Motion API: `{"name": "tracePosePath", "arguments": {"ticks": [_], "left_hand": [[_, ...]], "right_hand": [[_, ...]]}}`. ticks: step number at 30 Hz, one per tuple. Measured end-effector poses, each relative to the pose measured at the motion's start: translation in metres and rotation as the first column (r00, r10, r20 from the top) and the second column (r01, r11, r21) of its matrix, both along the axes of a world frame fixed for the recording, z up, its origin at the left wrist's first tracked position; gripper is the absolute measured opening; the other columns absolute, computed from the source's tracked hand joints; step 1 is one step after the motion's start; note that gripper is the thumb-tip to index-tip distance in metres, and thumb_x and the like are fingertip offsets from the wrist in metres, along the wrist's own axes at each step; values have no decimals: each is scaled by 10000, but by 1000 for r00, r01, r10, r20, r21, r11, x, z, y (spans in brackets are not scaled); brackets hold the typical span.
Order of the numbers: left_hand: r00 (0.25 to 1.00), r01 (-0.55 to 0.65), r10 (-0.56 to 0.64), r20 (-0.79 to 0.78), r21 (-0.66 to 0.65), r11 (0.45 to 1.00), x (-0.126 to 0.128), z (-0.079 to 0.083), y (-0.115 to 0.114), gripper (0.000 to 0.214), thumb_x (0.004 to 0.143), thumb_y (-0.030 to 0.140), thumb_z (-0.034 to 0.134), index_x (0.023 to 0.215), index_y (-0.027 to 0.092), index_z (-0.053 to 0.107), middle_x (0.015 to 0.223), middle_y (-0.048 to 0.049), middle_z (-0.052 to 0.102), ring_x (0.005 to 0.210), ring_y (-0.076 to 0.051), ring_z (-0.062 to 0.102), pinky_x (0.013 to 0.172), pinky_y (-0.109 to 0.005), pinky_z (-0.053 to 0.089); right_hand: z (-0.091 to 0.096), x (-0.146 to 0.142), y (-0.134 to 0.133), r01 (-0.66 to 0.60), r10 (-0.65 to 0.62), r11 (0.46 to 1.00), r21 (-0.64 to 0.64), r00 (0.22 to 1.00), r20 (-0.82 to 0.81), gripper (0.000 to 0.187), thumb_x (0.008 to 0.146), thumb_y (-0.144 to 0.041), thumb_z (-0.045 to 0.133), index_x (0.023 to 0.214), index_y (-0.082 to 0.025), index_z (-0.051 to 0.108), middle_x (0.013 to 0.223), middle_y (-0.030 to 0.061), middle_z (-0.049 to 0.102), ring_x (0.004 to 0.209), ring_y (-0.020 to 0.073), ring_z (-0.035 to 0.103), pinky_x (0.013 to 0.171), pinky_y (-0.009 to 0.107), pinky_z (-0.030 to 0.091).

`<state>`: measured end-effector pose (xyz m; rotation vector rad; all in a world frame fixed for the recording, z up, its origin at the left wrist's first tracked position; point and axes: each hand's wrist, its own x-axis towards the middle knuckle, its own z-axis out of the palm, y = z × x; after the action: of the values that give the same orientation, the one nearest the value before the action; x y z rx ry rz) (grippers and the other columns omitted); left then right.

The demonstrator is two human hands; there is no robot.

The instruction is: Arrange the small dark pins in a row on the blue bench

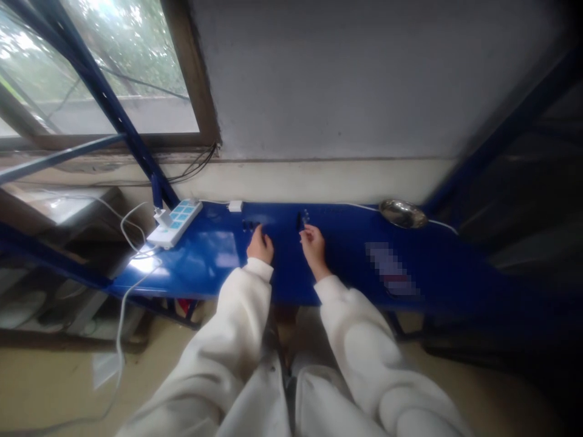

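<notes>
Both my arms in white sleeves reach onto a blue metal table (346, 267). My left hand (260, 246) rests on the table with fingers curled, its fingertips at a small dark part (248, 226). My right hand (312, 238) has its fingers pinched together just below another small dark part (303, 218) that stands on the table. The parts are too small to name. Whether either hand grips anything is hard to see.
A white power strip (177, 222) with blue sockets and a plugged charger lies at the table's left end, cables trailing off. A small white adapter (235, 206) sits by the wall. A steel bowl (403, 213) stands at the back right. A window is upper left.
</notes>
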<state>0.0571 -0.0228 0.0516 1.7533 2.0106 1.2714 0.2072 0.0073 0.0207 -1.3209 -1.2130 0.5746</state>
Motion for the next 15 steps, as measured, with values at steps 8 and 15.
{"name": "tracePosePath", "arguments": {"ticks": [8, 15], "left_hand": [[934, -31, -103, -341, -364, 931, -10, 27, 17, 672, 758, 211, 413, 1344, 114, 99, 1000, -198, 572, 845, -279, 588, 723, -363, 413], [910, -60, -130, -394, -436, 898, -13, 35, 31, 623, 776, 214, 385, 1333, 104, 128, 1018, -220, 553, 893, -289, 575, 740, -369, 411]], "right_hand": [[-2, -5, -15, -138, 142, 989, 50, 986, -87, 271, 737, -354, 455, 875, -145, 558, 732, 56, 603, 597, 125, 554, 503, 233, 441], [2, -4, -20, -174, 175, 984, 42, 984, -29, 296, 748, -395, 452, 855, -148, 573, 697, 50, 601, 567, 116, 542, 470, 215, 423]]}}
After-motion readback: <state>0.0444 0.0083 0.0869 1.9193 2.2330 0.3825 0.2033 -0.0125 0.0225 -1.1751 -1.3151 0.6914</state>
